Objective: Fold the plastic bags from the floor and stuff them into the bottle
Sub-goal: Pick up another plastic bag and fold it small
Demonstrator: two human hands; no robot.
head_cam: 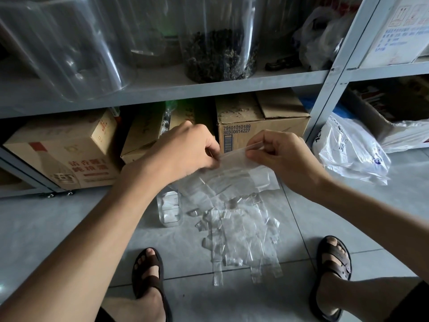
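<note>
A clear plastic bag (241,175) hangs in the air above the floor. My left hand (185,149) pinches its upper left edge and my right hand (281,154) pinches its upper right edge, fingers curled. Below it, a pile of several clear plastic bags (239,238) lies on the grey tiles between my feet. A clear plastic bottle (169,209) stands on the floor left of the pile, partly hidden by my left forearm, with folded plastic visible inside.
A grey metal shelf (162,89) holds big clear jars above and cardboard boxes (260,122) below. A white printed plastic bag (352,149) lies on the floor at right. My sandalled feet (148,275) flank the pile.
</note>
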